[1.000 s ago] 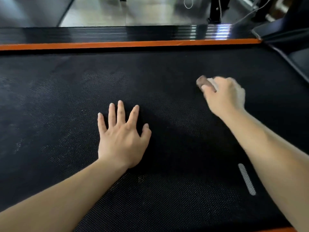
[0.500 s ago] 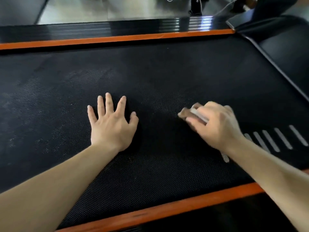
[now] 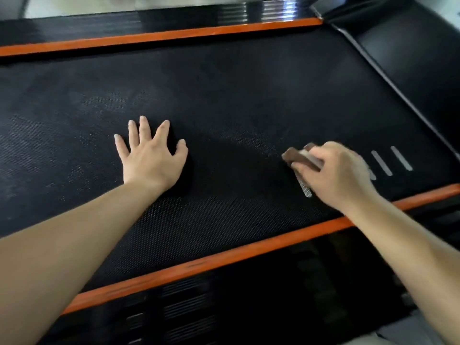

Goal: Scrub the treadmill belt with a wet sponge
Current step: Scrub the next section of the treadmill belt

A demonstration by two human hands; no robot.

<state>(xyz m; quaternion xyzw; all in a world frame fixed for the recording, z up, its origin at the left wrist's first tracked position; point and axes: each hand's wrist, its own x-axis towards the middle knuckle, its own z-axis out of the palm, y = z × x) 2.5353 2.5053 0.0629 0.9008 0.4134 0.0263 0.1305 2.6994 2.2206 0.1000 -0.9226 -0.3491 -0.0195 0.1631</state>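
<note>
Sponge [image 3: 297, 156] (brown, white-backed) slid rightward — right hand [image 3: 341, 173] grips it, left hand [image 3: 151, 158] flat on belt [image 3: 249, 83].

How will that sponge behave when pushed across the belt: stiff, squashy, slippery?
Probably light and soft: the right hand wraps the sponge in one grip. It looks like a flat block, so it should slide, not roll. The belt has a dotted texture, likely adding drag.

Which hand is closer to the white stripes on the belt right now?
Right. The right hand, holding the sponge, lies over the row of white stripes, covering some. The left hand rests flat on the belt, well to their left.
</note>
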